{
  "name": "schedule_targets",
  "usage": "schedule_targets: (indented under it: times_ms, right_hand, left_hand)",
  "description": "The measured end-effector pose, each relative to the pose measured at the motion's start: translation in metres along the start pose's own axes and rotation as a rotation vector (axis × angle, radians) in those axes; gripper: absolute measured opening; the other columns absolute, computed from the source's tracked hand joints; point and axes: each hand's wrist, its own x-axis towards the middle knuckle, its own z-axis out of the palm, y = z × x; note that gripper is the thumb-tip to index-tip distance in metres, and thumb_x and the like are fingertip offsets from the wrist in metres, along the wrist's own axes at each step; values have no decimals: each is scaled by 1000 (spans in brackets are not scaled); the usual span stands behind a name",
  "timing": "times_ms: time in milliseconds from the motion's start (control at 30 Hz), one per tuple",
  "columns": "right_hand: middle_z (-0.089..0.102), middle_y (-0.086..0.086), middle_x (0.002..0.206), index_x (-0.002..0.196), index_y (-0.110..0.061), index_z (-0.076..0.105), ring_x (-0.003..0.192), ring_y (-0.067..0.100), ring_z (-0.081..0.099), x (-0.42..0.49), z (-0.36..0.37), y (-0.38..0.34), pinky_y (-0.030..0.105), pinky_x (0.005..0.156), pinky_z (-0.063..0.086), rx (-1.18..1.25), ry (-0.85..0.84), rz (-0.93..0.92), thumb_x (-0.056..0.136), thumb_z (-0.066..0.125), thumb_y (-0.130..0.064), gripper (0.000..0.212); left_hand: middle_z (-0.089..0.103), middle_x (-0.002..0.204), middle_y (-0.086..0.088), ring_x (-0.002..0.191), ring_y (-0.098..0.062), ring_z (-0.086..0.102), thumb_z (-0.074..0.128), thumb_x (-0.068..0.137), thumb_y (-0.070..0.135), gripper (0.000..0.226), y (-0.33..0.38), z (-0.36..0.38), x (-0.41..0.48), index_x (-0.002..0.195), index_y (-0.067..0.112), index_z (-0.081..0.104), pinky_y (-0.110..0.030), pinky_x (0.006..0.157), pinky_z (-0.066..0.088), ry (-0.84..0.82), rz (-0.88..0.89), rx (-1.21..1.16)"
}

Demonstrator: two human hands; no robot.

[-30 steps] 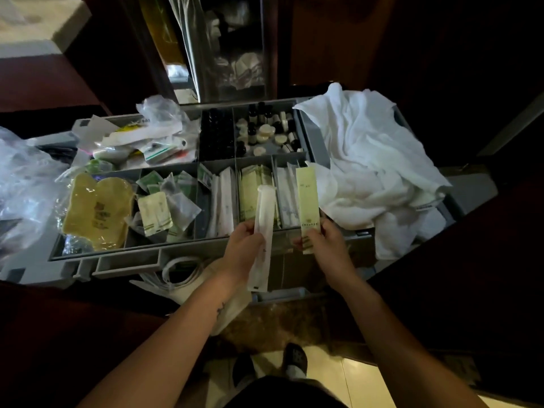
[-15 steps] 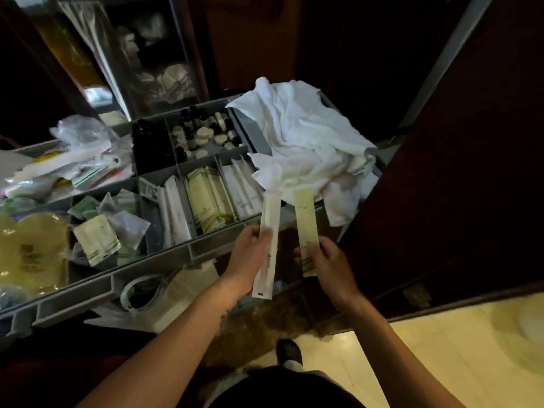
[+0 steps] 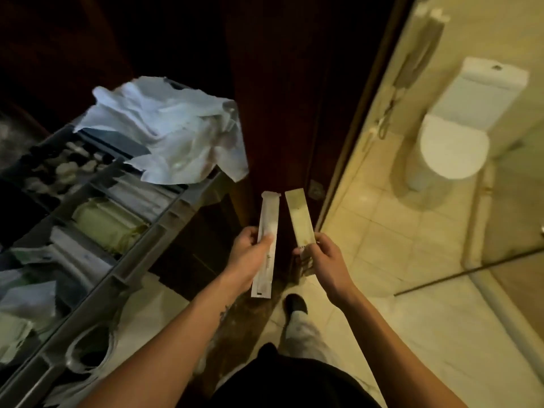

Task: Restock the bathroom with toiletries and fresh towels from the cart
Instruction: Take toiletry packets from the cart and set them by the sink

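The step in hand looks like the carry from cart (image 3: 132, 269) to bathroom: the left hand (image 3: 248, 254) grips a long white packet (image 3: 269, 213) about its middle; the right hand (image 3: 325, 260) pinches the lower end of a pale green packet (image 3: 297, 216) just beside it; the cart, with crumpled white towels (image 3: 176, 136) heaped on it, lies at nine to ten o'clock. The next move, I judge, calls for stepping onto the tiled floor (image 3: 397, 231) at three o'clock, toilet (image 3: 459, 136) at two; no counter shows.
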Motion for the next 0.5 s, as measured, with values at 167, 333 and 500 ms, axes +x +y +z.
schedule_targets:
  times_ms: [167,333,500]
  right_hand:
    - [76,7,93,110,-14,62,80,13,70,-41,-55,36,28,63,52,110,227,14,104,49,-22,16]
    - [76,-3,95,106,-16,66,80,10,67,-81,-115,59,27,64,54,210,432,43,102,52,-22,16]
    - [77,-3,97,110,-20,66,83,11,68,-122,-179,78,30,68,54,287,543,35,102,56,-25,14]
  left_hand:
    - [71,99,0,87,-14,70,60,101,28,21,-19,66,-16,119,20,66,-26,66,58,-159,16,141]
    - [74,94,-5,82,-19,71,58,101,24,15,-14,137,-42,111,17,68,-32,66,58,-263,-17,175]
    - [76,100,-7,95,-27,72,59,100,29,14,-16,212,-67,105,19,68,-48,89,59,-379,-12,250]
